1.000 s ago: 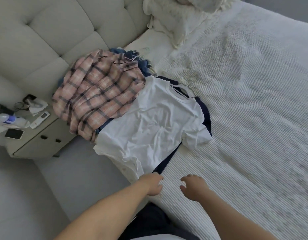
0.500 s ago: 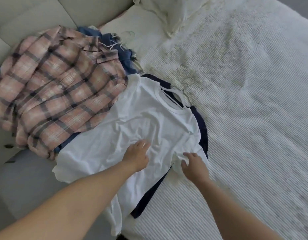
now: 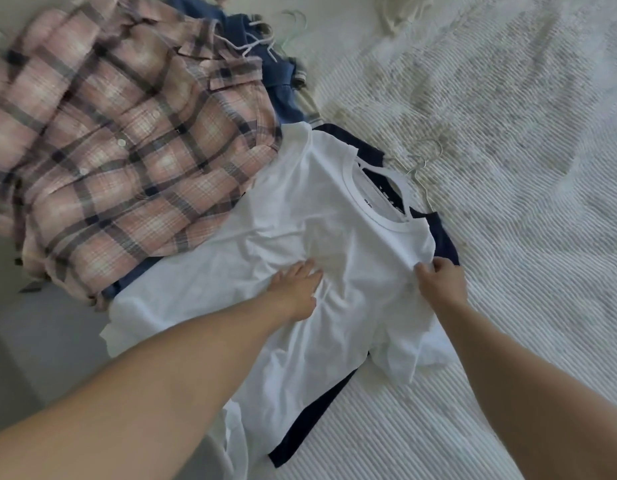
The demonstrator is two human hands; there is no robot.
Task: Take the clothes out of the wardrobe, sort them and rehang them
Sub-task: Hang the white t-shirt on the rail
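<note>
A white T-shirt (image 3: 335,216) lies spread on the bed, still on a white hanger (image 3: 386,174) that shows in its collar. My left hand (image 3: 296,289) rests flat on the shirt's chest with fingers apart. My right hand (image 3: 438,282) pinches the fabric near the shirt's right sleeve. A dark navy garment (image 3: 314,420) lies under the white shirt, its edges showing. To the left lies a pink plaid shirt (image 3: 120,147), on top of a blue garment (image 3: 279,84).
The ribbed white bedspread (image 3: 508,202) stretches to the right and front. Hanger hooks (image 3: 428,157) stick out past the white shirt's collar. More hangers (image 3: 293,26) lie at the top by the blue garment. A cream pillow corner (image 3: 400,12) sits at the top.
My view has closed in on the clothes. My left hand moved up onto the shirt's chest. My right hand went from the bedspread to the sleeve and pinched it.
</note>
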